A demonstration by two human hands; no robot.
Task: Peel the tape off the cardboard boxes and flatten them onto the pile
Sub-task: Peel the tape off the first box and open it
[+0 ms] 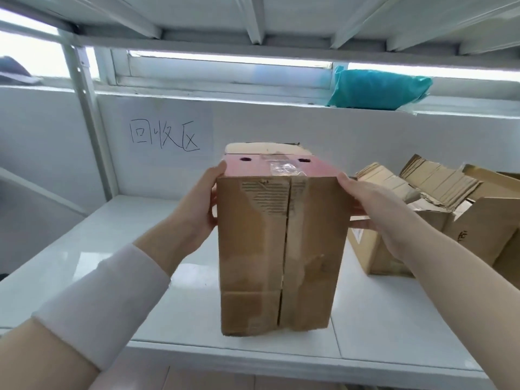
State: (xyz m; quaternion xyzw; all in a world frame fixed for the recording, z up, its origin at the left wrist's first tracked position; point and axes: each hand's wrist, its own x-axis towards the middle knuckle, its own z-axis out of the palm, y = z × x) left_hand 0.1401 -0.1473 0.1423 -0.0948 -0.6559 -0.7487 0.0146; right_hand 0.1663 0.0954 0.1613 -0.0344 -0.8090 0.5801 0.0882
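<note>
In the head view, we see a tall brown cardboard box [278,249] standing on end at the middle of a white counter [112,249], close to its near edge. The left hand [197,204] clasps the box's left side near the top. The right hand [374,209] clasps the right side at the same height. Each thumb lies over the upper front corner and the fingers reach round the side, mostly hidden. We judge that this two-sided grip steadies the box upright so it can be turned and inspected. A white sleeve [107,299] covers the left forearm, while the right forearm is bare.

The face towards us shows two flaps meeting in a central seam [285,249] that runs top to bottom. No tape shows along it, and the paper near its top is torn down to the corrugation. The pinkish top face has two round holes and a crumpled patch of clear tape [284,168] at its middle. We judge this to be the tape left to peel, and the upright hold keeps it within reach.

To the right, a heap of opened cartons [439,192] sits on the same counter with flaps up and ragged. It is near the held box but apart from it, and is probably where the flattened box goes. On the wall behind hangs a paper sign [168,135] with handwritten characters. A teal plastic bag [377,88] lies on the window ledge above.
</note>
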